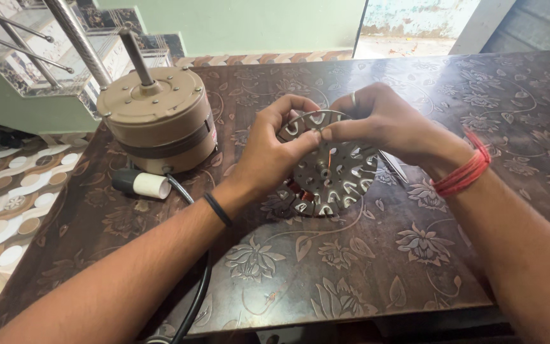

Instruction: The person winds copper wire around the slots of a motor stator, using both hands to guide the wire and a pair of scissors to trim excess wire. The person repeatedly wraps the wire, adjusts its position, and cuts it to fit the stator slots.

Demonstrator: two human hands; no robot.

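A beige motor (158,118) stands left of the stator (332,172) on the counter (364,267), its black cable (195,299) trailing toward the near edge. Over the stator's upper rim, the left hand (275,150) and right hand (383,121) meet, fingertips pinched on it.

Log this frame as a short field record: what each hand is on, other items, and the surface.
left hand: grips near rim of the slotted metal disc
right hand: pinches disc's top edge, ring on one finger
disc: tilted up off the table, copper windings show behind
fan motor: upright, shaft up, left of disc
black cable: runs toward the near edge
surface: floral-patterned table
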